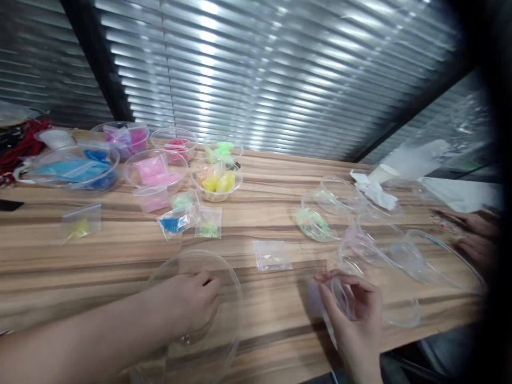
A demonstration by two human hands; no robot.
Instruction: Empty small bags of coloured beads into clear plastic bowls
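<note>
My left hand (200,301) reaches over a large clear plastic bowl (239,298) at the front of the table. Its fingers curl down and inward, the tips hidden; whether they hold anything does not show. To the right, my right hand (358,314) pinches a thin clear plastic piece with a rounded rim (340,296), tilted, with a pale lilac patch at its left side. Whether this is a cup or a bag is too blurred to tell. Between and beyond my hands lies a flat clear zip bag (273,255).
Clear bowls of coloured packets stand at the back left, including blue (72,168), pink (156,170) and yellow (217,181). Small bags (208,224) lie before them. Several clear bowls (314,224) spread rightward, near another person's hand (476,229) and crumpled tissue (376,192).
</note>
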